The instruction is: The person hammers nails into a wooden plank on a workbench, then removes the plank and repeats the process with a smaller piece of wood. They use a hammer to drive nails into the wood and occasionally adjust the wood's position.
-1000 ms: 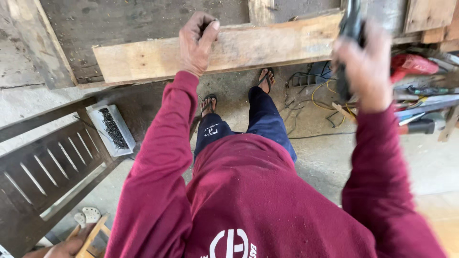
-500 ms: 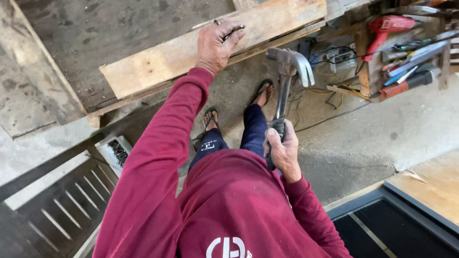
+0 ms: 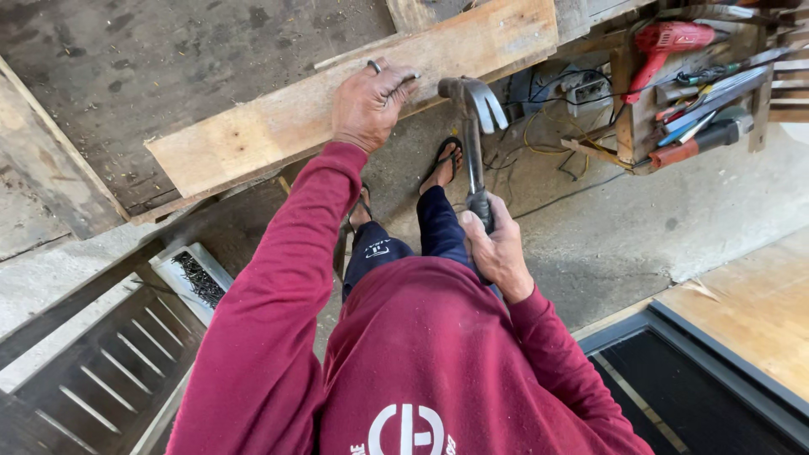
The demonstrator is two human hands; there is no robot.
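My left hand (image 3: 369,103) lies on a long pale wooden plank (image 3: 278,126) that rests on a dark workbench (image 3: 126,67); a nail sticks out between its fingers. My right hand (image 3: 497,248) grips the handle of a claw hammer (image 3: 472,126). The hammer's steel head hangs just below the plank's near edge, to the right of my left hand. I wear a maroon long-sleeved shirt, dark trousers and sandals.
A white tray of dark nails (image 3: 195,278) stands on the floor at left, beside a slatted dark wooden frame (image 3: 93,388). A red power drill (image 3: 670,40) and several hand tools fill a wooden box (image 3: 628,109) at top right. A plywood sheet (image 3: 750,312) lies at right.
The hammer has come down from above the plank to just below its near edge. My left hand stays on the plank. The view has tilted and shifted.
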